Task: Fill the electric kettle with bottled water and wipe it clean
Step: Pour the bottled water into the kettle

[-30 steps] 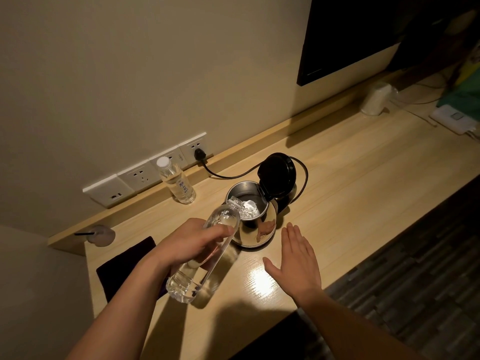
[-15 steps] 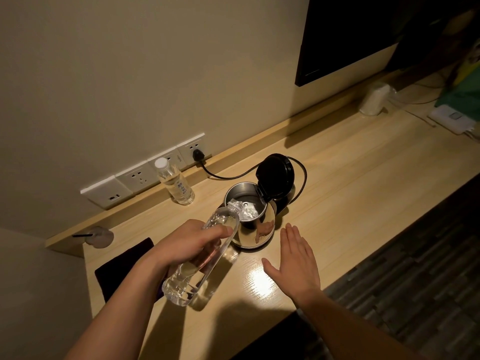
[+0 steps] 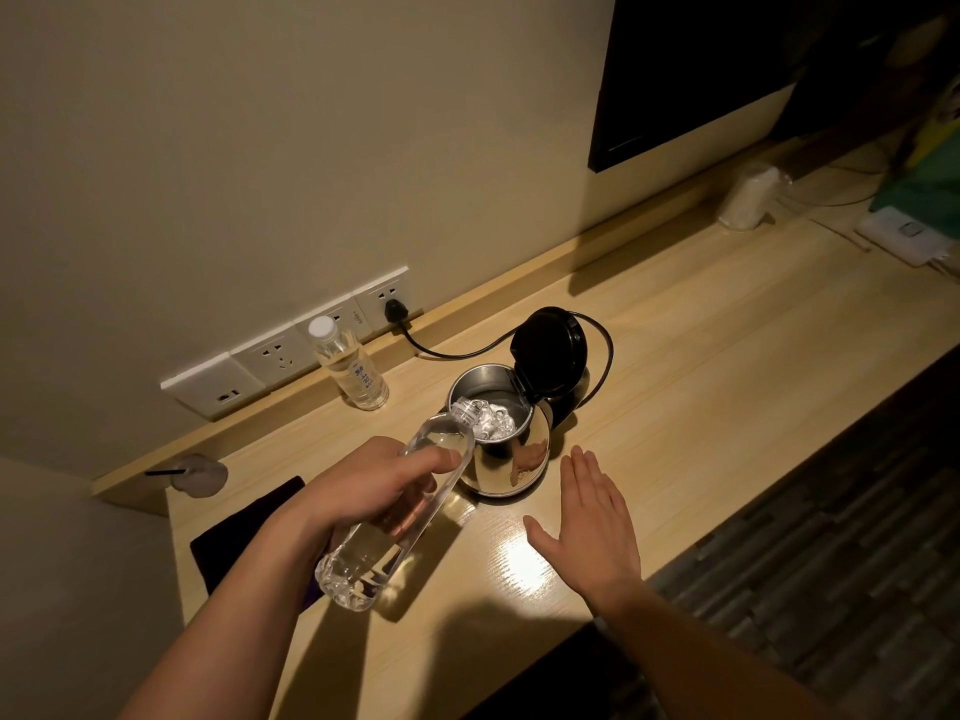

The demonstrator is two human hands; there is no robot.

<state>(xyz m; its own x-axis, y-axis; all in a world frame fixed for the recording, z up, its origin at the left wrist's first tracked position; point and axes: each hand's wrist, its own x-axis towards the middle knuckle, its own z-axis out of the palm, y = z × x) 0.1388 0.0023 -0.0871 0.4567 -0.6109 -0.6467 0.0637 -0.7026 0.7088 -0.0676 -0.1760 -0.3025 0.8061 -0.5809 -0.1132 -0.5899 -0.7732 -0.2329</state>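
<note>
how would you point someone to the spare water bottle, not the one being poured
Find the row of white wall sockets above the back ledge of the wooden desk. The spare bottle stands upright just in front of them, left of the open kettle. Unlike the tilted bottle in the left hand, it is capped and untouched.

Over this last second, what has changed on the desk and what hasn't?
Little: the left hand keeps the open bottle tipped into the kettle, and the level in the bottle looks slightly lower. The right hand stays flat and open beside the kettle, the lid up, the capped bottle unmoved.
</note>
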